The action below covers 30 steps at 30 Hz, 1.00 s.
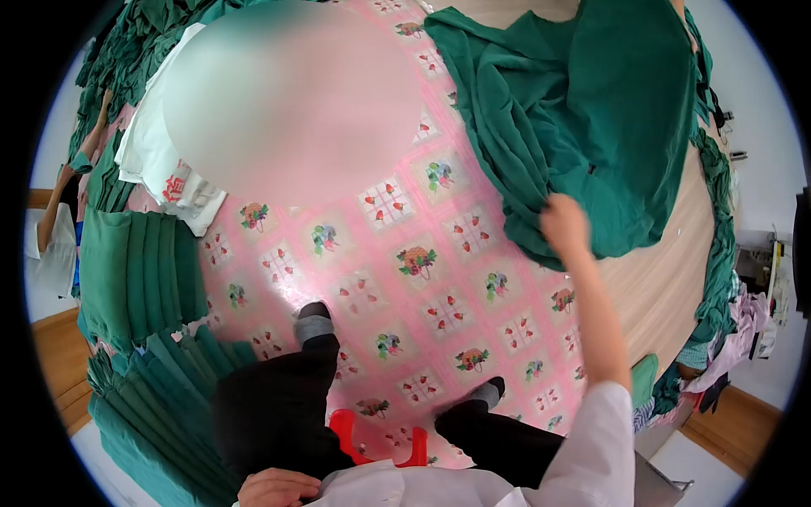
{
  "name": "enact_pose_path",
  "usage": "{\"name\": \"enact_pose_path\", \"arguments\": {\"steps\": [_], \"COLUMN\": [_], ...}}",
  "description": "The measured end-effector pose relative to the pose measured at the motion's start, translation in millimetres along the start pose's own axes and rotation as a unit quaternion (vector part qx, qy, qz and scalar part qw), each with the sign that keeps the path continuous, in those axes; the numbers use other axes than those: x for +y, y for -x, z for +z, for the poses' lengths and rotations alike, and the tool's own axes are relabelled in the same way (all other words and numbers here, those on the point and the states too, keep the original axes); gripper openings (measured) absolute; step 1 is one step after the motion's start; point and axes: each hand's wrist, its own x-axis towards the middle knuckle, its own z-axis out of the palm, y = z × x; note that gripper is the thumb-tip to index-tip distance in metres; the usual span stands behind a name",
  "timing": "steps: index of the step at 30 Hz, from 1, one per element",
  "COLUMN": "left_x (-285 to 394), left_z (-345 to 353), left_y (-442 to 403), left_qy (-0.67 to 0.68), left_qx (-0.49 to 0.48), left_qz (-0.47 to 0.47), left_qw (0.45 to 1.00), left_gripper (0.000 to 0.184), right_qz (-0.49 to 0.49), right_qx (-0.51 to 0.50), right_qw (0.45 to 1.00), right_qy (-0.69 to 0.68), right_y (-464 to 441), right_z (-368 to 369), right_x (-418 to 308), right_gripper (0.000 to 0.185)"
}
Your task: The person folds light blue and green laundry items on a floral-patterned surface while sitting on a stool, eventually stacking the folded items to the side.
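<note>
A large dark green cloth (629, 101), bunched and creased, spreads over the upper right of the head view. My right hand (564, 226) is closed on its lower left edge, the arm stretched forward; the hand is slightly blurred. Close to my body, my left hand (279, 488) lies against my waist with the fingers flat and nothing visible in them. Part of that hand is cut off by the frame's bottom edge. At the top right, another person's hand (678, 7) is partly visible by the cloth's far edge.
Pink fruit-patterned sheeting (414, 262) lies below me, beside a wood-toned surface (667, 279). Folded green cloths (139, 270) are stacked at left, near a white printed bag (194, 198). A red seat (346, 431) shows between my legs. Another person's arm (63, 182) appears far left.
</note>
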Motion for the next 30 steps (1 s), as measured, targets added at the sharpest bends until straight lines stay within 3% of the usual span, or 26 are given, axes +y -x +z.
{"name": "enact_pose_path", "arguments": {"steps": [1, 4, 7, 10, 13, 15, 16, 18, 19, 20, 21, 22, 23, 25, 26, 28, 29, 30], "left_x": [2.2, 5.1, 10.1, 12.8, 17.4, 16.8, 9.7, 3.8, 4.9, 7.0, 12.1, 18.6, 23.1, 33.1, 44.5, 65.6, 71.1, 60.9], "left_z": [1.5, 6.5, 8.2, 9.0, 12.4, 18.6, 18.8, 23.0, 26.9, 33.6, 39.3, 44.3, 47.6, 35.3, 33.3, 35.3, 39.8, 48.1], "left_y": [-1.3, -5.4, -5.4, -3.1, -3.2, -7.1, 0.5, 11.6, 14.7, 6.0, 6.3, 5.9, 2.5, -10.1, -24.0, -58.3, -75.4, -90.6], "left_qy": [-0.002, -0.015, -0.027, -0.024, -0.028, -0.061, -0.059, -0.041, -0.026, -0.002, -0.011, 0.003, 0.013, -0.038, -0.086, -0.215, -0.291, -0.285], "left_qx": [-0.003, -0.004, -0.001, 0.005, 0.018, 0.034, 0.039, 0.06, 0.078, 0.083, 0.09, 0.077, 0.067, -0.096, -0.155, -0.263, -0.312, -0.315], "left_qz": [-0.002, -0.01, -0.021, -0.011, 0.012, 0.023, 0.076, 0.136, 0.142, 0.174, 0.165, 0.139, 0.116, 0.058, 0.029, -0.014, -0.032, -0.017], "left_qw": [1.0, 1.0, 0.999, 1.0, 0.999, 0.997, 0.995, 0.988, 0.986, 0.981, 0.982, 0.987, 0.991, 0.993, 0.984, 0.941, 0.904, 0.905], "left_gripper": [0.016, 0.016, 0.016, 0.016, 0.016, 0.017, 0.012, 0.01, 0.009, 0.012, 0.013, 0.013, 0.013, 0.013, 0.015, 0.023, 0.028, 0.032], "right_qz": [-0.011, 0.042, 0.061, 0.049, 0.041, 0.044, 0.067, 0.14, 0.142, 0.165, 0.185, 0.211, 0.156, 0.052, 0.057, 0.127, 0.132, 0.137], "right_qx": [-0.052, -0.003, 0.047, -0.037, -0.122, -0.175, -0.156, -0.059, 0.036, 0.044, 0.049, 0.042, 0.099, 0.159, 0.163, 0.129, 0.129, 0.162], "right_qw": [0.998, 0.973, 0.971, 0.995, 0.983, 0.915, 0.9, 0.816, 0.862, 0.937, 0.975, 0.974, 0.978, 0.982, 0.981, 0.955, 0.954, 0.905], "right_qy": [0.04, 0.229, 0.225, 0.075, -0.129, -0.36, -0.4, -0.558, -0.485, -0.305, -0.115, -0.075, -0.096, -0.089, -0.094, -0.234, -0.236, -0.37], "right_y": [-9.5, -21.0, -24.6, -12.8, 23.3, 53.7, 70.6, 103.3, 115.8, 130.0, 147.2, 159.9, 175.2, 192.5, 199.3, 205.4, 203.9, 199.0], "right_z": [23.8, 99.8, 126.0, 85.5, -8.1, -100.2, -142.5, -192.7, -208.4, -217.7, -220.3, -222.5, -219.5, -209.2, -210.2, -218.3, -227.3, -240.8], "right_x": [-29.8, -54.1, -45.4, -26.8, -25.3, -25.6, -21.0, -1.8, -4.9, 7.4, 23.2, 17.8, 8.3, 13.7, 10.9, 1.5, -6.6, -18.6], "right_gripper": [0.017, 0.022, 0.019, 0.021, 0.039, 0.044, 0.044, 0.045, 0.038, 0.035, 0.034, 0.028, 0.027, 0.032, 0.032, 0.034, 0.034, 0.034]}}
